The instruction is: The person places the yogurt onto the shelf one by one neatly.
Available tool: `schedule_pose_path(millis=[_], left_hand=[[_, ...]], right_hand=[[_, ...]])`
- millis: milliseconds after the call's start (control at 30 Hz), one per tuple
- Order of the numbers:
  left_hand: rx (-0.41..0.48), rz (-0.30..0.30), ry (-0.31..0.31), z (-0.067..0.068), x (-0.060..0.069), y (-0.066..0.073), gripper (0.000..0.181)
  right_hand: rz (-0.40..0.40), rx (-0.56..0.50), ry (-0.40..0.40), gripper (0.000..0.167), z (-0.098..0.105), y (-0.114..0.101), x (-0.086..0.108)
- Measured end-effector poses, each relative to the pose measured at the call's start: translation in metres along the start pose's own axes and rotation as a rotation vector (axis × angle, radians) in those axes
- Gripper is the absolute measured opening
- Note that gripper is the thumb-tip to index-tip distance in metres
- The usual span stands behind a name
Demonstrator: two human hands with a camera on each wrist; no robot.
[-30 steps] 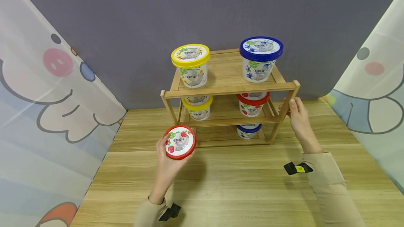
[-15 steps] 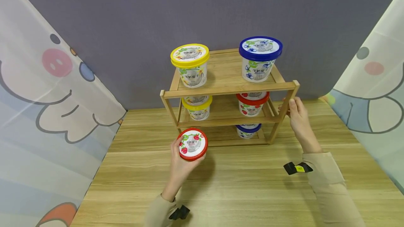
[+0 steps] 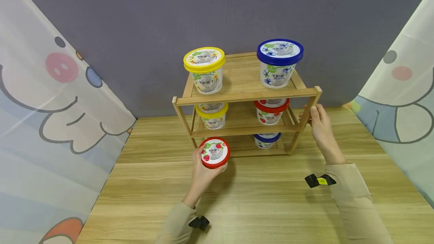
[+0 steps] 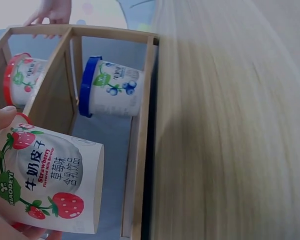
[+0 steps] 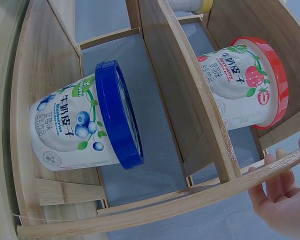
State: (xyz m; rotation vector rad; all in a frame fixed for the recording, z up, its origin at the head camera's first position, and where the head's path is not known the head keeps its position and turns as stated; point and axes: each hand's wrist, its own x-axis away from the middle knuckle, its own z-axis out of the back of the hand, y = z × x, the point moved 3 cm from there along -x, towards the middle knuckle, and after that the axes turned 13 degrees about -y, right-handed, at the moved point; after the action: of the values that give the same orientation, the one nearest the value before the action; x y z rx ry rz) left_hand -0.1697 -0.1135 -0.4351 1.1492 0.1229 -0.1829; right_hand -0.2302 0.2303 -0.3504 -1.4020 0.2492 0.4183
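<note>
My left hand [image 3: 201,174] grips a strawberry milk-drink tub [image 3: 215,153] with a red lid, in front of the lower left of a three-tier wooden shelf rack [image 3: 242,72]. In the left wrist view the held strawberry tub [image 4: 55,180] is beside the bottom tier's opening, fingers and thumb around its lid end. At the rack's right side my right hand [image 3: 321,129] holds the front post [image 3: 306,118], its fingers partly hidden behind the wood. Nearest it are a blue-lidded blueberry tub [image 5: 80,122] on the bottom tier and a red-lidded strawberry tub [image 5: 240,85] on the middle tier.
On the top tier stand a yellow-lidded tub [image 3: 207,76] at left and a blue-lidded tub [image 3: 278,70] at right. Another yellow-lidded tub [image 3: 213,118] is on the middle tier's left. The rack stands on a wooden table [image 3: 264,199] before a grey wall [image 3: 162,29].
My left hand has carried the strawberry tub rightward, up to the rack's lower left front. The right hand has stayed at the post.
</note>
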Motion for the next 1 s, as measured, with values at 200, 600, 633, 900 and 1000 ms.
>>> schedule_pose_path(millis=[200,600,633,900,1000], left_hand=[[0.007,0.017,-0.003,-0.006,-0.010,-0.004,0.087],[0.012,-0.046,0.029,-0.016,-0.030,-0.014,0.082],[0.008,-0.044,0.034,-0.017,-0.031,-0.015,0.081],[-0.032,-0.025,0.054,-0.021,-0.043,-0.018,0.079],[-0.030,-0.034,0.054,-0.022,-0.048,-0.019,0.078]], right_hand=[[-0.011,0.035,0.001,0.020,0.001,0.000,0.000],[-0.012,0.038,0.005,0.020,0.000,0.000,-0.001],[-0.012,0.037,0.005,0.020,0.000,0.000,-0.001],[-0.012,0.028,0.009,0.020,0.000,0.000,0.000],[-0.011,0.024,0.013,0.019,0.000,0.000,0.000]])
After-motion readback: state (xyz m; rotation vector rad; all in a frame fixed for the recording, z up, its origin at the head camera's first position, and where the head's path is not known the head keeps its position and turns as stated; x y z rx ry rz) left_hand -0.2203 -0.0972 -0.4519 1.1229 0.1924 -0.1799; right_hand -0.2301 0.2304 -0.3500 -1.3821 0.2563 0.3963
